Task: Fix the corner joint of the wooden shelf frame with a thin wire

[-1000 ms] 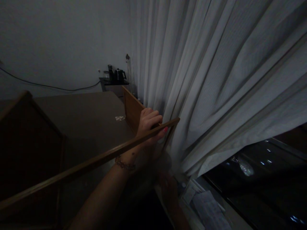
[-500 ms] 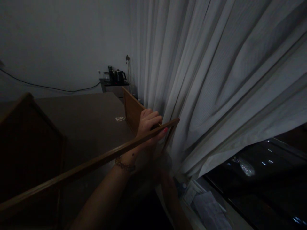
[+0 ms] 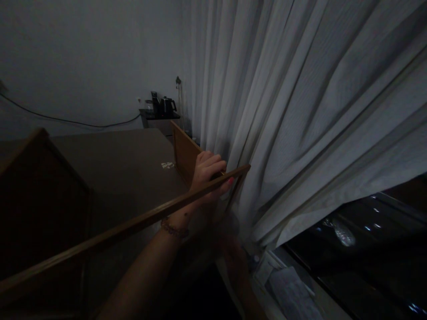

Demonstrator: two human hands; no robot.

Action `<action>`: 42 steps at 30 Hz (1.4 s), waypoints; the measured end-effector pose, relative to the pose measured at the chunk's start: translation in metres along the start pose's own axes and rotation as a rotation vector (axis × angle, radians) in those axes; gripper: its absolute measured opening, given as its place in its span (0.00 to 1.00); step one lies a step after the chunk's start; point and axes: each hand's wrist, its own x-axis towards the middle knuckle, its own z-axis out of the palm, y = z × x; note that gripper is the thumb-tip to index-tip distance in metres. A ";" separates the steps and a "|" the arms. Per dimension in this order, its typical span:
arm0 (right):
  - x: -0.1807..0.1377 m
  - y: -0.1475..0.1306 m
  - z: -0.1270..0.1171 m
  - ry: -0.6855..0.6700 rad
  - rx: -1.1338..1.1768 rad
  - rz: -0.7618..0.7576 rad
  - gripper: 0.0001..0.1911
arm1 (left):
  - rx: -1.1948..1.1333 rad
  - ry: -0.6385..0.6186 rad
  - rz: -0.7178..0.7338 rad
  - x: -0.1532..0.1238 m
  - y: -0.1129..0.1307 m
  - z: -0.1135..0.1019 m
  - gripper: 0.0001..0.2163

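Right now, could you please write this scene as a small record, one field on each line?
Left hand: gripping the wooden frame near a corner
Right hand: lower down, dim and blurred; grip cannot be told
Bracelet: on the left wrist
Small white pieces: on the brown flat surface
Black kettle: in the background
White curtain: hanging at picture right
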 end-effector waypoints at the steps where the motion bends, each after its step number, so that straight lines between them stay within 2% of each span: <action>1: 0.001 0.000 -0.001 0.012 -0.037 -0.013 0.18 | 0.007 -0.005 -0.007 0.000 0.000 0.000 0.21; 8: 0.002 0.002 -0.002 0.124 -0.143 -0.178 0.14 | 0.007 -0.009 0.006 0.001 0.001 -0.001 0.21; 13: 0.000 0.000 -0.001 0.099 -0.144 -0.261 0.12 | 0.034 -0.015 -0.024 0.001 0.003 -0.002 0.23; 16: -0.001 -0.001 -0.002 0.093 -0.161 -0.258 0.11 | 0.040 -0.028 -0.039 0.001 0.003 -0.003 0.24; 21: 0.000 0.000 -0.002 0.107 -0.216 -0.297 0.12 | 0.031 -0.012 0.000 0.001 0.003 -0.003 0.22; 27: 0.001 0.007 -0.002 0.164 -0.433 -0.579 0.15 | 0.064 -0.030 -0.035 0.002 0.006 -0.004 0.22; 35: 0.002 0.004 -0.008 0.254 -0.879 -0.922 0.18 | 0.028 0.013 0.016 0.002 0.004 -0.004 0.18; 42: 0.005 0.005 -0.003 0.378 -0.722 -0.921 0.18 | 0.040 0.047 0.022 0.001 0.002 -0.002 0.20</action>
